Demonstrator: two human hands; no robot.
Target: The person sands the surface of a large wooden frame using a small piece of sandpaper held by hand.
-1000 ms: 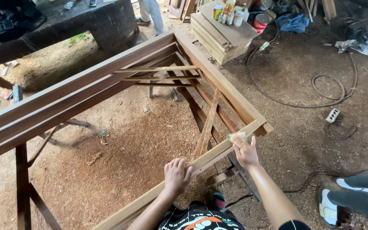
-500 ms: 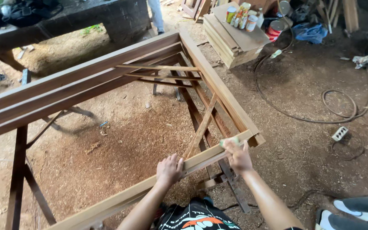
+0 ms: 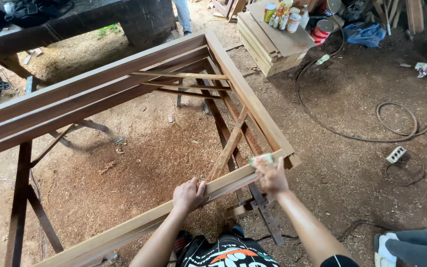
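Seemingly sanding: a large wooden frame [image 3: 253, 106] lies flat on trestles over a sawdust floor. Its near rail [image 3: 223, 185] is gripped by the left hand [image 3: 189, 194]; the right hand [image 3: 272, 174] presses a small pale pad [image 3: 262, 159] near the corner. Pressing too far outward, the pad could slip off; splinters may catch fingers.
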